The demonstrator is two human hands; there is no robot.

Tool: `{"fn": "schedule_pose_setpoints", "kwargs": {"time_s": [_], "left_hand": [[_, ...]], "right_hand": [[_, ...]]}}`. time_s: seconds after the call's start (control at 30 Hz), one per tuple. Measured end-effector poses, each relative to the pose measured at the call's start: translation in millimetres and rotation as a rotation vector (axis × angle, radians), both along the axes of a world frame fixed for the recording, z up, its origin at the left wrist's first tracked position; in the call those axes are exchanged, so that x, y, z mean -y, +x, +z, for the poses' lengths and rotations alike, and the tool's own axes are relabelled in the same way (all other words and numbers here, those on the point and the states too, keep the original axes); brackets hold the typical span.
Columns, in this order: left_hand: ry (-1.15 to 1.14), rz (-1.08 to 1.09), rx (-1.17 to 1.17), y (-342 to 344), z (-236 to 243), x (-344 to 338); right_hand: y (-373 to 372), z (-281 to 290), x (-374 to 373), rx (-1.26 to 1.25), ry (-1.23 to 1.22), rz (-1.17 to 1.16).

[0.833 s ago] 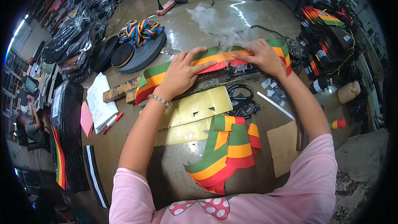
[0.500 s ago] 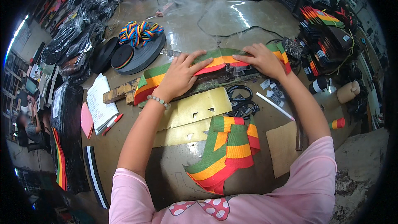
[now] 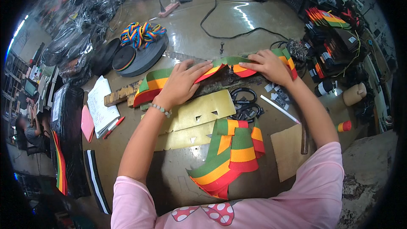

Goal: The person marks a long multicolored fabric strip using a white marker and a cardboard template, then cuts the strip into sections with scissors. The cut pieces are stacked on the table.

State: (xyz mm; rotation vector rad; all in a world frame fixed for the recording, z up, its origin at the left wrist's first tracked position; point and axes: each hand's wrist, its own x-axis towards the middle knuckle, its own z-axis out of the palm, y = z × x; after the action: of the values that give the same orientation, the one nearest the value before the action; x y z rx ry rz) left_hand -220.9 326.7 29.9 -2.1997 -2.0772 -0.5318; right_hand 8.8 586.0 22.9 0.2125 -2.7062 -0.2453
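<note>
A long green, yellow and red webbing strip [image 3: 157, 80] runs across a worn wooden bar [image 3: 121, 97]. My left hand [image 3: 180, 82] holds it left of an upright bolt, and my right hand [image 3: 271, 67] holds it to the right. Between my hands the strip dips into a V-shaped break near the bolt. Fingers lie across the webbing; their undersides are hidden. A folded piece of the same webbing [image 3: 243, 150] rests nearer me. Gold-coloured template sheets [image 3: 195, 112] and black-handled scissors [image 3: 243, 97] lie just below the bar.
At left are grey webbing rolls [image 3: 146, 61], a multicoloured cord bundle [image 3: 142, 34], a notebook [image 3: 101, 106] and a red pen [image 3: 113, 128]. A white pen [image 3: 280, 108] and brown card [image 3: 290, 152] lie right. A black cable [image 3: 207, 21] crosses the back, where another person's hands show.
The smoke over the back of the table has thinned. The webbing between my hands has sunk and parted near the bolt. Both hands stay on the strip, shifted slightly.
</note>
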Motion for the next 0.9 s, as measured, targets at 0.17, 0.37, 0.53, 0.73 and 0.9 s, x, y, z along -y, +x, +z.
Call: {"fn": "schedule_pose_setpoints", "kwargs": {"time_s": [0.17,0.37,0.53,0.73,0.9], "left_hand": [[-0.034,0.016,0.017,3.2,0.4,6.0],[-0.013,-0.011,0.048,11.1,2.7,12.0],[-0.014,-0.026,0.12,15.4,3.5,17.0],[-0.002,0.006,0.137,12.4,-4.7,18.9],[0.015,0.133,0.195,-4.3,-10.0,28.3]], "right_hand": [[6.4,0.2,4.1,-0.028,0.006,0.004],[16.9,2.2,11.4,-0.043,0.034,0.011],[26.6,3.6,18.9,-0.043,0.042,0.0],[34.6,3.6,20.3,-0.003,0.048,-0.02],[52.0,40.2,37.1,-0.062,-0.001,-0.1]]}}
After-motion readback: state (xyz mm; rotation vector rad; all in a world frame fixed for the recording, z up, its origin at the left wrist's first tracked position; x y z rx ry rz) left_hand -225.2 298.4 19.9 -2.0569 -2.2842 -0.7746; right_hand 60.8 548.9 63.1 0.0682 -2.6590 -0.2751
